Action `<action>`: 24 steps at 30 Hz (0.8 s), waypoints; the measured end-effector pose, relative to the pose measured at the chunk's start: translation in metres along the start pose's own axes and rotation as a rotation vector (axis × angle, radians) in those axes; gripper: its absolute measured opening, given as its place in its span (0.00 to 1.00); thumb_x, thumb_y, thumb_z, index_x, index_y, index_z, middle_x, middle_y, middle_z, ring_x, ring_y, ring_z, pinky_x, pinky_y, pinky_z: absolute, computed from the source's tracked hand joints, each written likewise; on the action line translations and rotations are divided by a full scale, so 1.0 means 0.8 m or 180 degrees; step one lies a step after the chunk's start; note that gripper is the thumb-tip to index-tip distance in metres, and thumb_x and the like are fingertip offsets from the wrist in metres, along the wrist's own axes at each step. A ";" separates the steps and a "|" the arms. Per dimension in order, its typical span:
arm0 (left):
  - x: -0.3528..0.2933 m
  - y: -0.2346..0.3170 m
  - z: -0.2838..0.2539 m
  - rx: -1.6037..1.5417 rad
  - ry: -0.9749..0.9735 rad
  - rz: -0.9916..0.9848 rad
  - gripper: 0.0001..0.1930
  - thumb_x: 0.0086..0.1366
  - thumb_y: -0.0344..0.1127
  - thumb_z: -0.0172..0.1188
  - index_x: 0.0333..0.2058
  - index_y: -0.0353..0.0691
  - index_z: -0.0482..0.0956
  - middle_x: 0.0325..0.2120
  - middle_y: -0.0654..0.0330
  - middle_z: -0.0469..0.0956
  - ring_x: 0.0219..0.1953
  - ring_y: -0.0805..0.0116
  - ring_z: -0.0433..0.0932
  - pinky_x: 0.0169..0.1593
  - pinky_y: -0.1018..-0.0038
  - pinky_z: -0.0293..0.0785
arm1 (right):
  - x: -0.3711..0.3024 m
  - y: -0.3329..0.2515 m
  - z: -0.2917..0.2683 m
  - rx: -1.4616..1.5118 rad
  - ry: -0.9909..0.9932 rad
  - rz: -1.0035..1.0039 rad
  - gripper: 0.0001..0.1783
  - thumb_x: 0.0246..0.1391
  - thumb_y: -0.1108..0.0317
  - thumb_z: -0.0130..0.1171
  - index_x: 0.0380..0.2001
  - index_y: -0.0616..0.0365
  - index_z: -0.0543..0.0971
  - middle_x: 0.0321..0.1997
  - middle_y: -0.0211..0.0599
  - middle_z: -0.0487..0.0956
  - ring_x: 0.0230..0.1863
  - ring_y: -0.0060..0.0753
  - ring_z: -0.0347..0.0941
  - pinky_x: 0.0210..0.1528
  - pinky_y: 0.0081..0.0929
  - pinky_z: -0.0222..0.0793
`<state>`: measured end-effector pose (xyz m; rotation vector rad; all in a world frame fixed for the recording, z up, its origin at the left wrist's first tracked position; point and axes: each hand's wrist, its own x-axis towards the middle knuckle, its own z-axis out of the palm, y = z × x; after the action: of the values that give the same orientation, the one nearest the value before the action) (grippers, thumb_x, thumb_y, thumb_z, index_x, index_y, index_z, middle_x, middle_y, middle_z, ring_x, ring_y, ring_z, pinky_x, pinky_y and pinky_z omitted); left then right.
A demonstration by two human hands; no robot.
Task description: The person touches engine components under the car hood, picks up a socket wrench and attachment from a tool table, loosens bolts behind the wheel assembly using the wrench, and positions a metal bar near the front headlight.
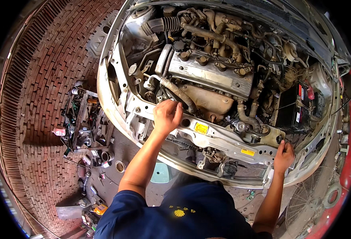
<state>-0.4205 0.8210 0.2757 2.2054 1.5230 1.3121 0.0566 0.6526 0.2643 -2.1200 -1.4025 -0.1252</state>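
My left hand is closed with its fingers curled over the inner edge of the white front crossmember, its thumb upright. Anything inside that fist is hidden. Just beyond it runs a wrapped hose, beside a brown metal heat shield. At the crossmember's right end, my right hand is curled, its fingertips out of sight. Close above that hand sits a black cap on a yellowish tank. The silver engine cover spans the middle of the bay.
A black battery stands at the bay's right. The raised hood is at the far side. Tools and parts fill a metal rack on the left, by a brick wall. A teal stool and a large fan stand nearby.
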 end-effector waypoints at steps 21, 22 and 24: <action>0.001 0.004 0.001 -0.0220 0.0056 -0.0052 0.10 0.64 0.28 0.66 0.23 0.36 0.77 0.17 0.53 0.72 0.19 0.50 0.73 0.26 0.60 0.67 | -0.001 -0.002 -0.001 0.0034 0.0021 0.0049 0.19 0.66 0.64 0.63 0.22 0.62 0.73 0.25 0.49 0.74 0.28 0.58 0.72 0.34 0.49 0.67; 0.000 0.002 0.000 -0.0187 0.0027 -0.0055 0.11 0.64 0.28 0.66 0.23 0.35 0.77 0.17 0.53 0.72 0.19 0.50 0.73 0.26 0.60 0.67 | 0.000 -0.004 -0.002 0.0002 0.0000 0.0022 0.19 0.66 0.64 0.63 0.23 0.62 0.73 0.25 0.49 0.75 0.29 0.59 0.72 0.35 0.50 0.67; -0.002 0.001 -0.001 -0.0243 0.0037 -0.0116 0.11 0.64 0.28 0.66 0.23 0.35 0.77 0.17 0.52 0.72 0.19 0.50 0.73 0.26 0.61 0.67 | 0.002 -0.013 -0.005 -0.0039 0.0052 0.0012 0.19 0.65 0.64 0.63 0.22 0.62 0.72 0.25 0.49 0.74 0.29 0.59 0.72 0.34 0.49 0.66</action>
<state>-0.4206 0.8193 0.2753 2.1178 1.4842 1.3513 0.0493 0.6545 0.2729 -2.1268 -1.3918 -0.1498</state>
